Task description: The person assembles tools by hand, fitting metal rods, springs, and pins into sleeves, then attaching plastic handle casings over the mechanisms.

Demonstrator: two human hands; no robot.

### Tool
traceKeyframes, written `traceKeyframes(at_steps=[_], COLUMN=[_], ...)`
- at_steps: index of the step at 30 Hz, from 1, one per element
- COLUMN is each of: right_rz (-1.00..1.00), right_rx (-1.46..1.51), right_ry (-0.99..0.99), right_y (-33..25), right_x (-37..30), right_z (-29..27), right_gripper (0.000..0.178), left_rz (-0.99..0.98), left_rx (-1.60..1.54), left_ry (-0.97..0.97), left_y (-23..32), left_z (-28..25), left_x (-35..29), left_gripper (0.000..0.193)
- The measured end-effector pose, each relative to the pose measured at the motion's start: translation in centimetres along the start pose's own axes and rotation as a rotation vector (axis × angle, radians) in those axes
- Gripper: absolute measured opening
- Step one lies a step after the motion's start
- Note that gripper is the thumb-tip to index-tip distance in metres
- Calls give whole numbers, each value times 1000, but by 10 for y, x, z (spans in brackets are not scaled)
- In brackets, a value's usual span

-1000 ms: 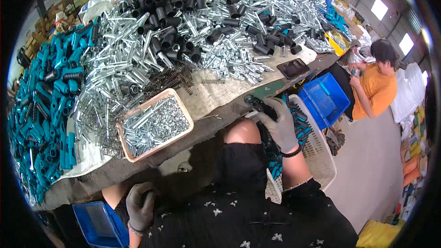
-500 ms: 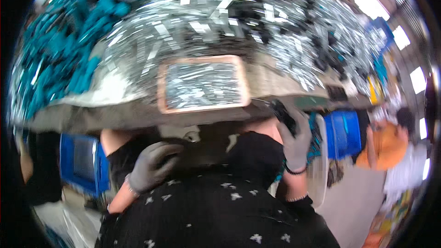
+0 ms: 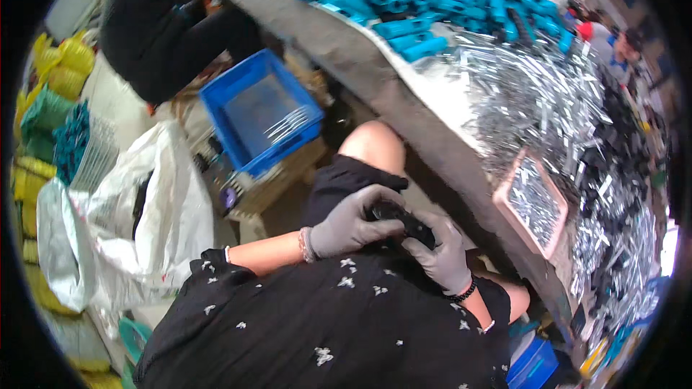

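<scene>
In front of my lap, both gloved hands hold one dark, black plastic-looking piece [image 3: 412, 228]; its exact kind cannot be made out. My left hand [image 3: 347, 227], in a grey glove, is closed round its left end. At the other end, the gloved fingers of my right hand [image 3: 441, 253] are closed on it. A pale pink tray [image 3: 500, 200] filled with small shiny metal strips stands on the grey-covered table [image 3: 393, 86] to the right.
A blue crate [image 3: 311, 124] with a few metal strips stands at the left, near a seated person in black [image 3: 140, 36]. Below it lies a white sack [image 3: 173, 194]. Teal handle-like parts [image 3: 418, 47] and loose metal strips [image 3: 519, 86] are heaped on the table.
My view has swung to the left. My left hand, apart from the right before, now grips the black piece together with my right hand, which held a dark thing earlier.
</scene>
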State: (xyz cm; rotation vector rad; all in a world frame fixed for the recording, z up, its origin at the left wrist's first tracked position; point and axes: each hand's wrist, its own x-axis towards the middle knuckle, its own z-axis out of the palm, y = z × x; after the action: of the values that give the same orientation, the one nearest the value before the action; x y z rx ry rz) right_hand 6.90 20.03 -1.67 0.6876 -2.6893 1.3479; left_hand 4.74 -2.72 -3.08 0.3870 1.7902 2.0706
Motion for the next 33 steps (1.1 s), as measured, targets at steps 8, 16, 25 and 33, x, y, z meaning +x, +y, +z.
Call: traceKeyframes(at_steps=[8, 16, 25, 33], right_rz=[208, 313, 414, 357], right_rx=[87, 93, 55, 54], right_ry=[-140, -122, 109, 41], right_y=[20, 28, 35, 29], right_x=[-4, -25, -72, -67], right_z=[17, 14, -19, -45], right_gripper=[41, 26, 22, 25], left_rz=[-301, -134, -127, 497], left_rx=[-340, -586, 8, 443], left_ry=[1114, 1398, 1224, 545], left_y=[-88, -214, -106, 21], left_z=[-106, -270, -129, -35], left_x=[-121, -147, -57, 67], left_gripper=[30, 58, 31, 21])
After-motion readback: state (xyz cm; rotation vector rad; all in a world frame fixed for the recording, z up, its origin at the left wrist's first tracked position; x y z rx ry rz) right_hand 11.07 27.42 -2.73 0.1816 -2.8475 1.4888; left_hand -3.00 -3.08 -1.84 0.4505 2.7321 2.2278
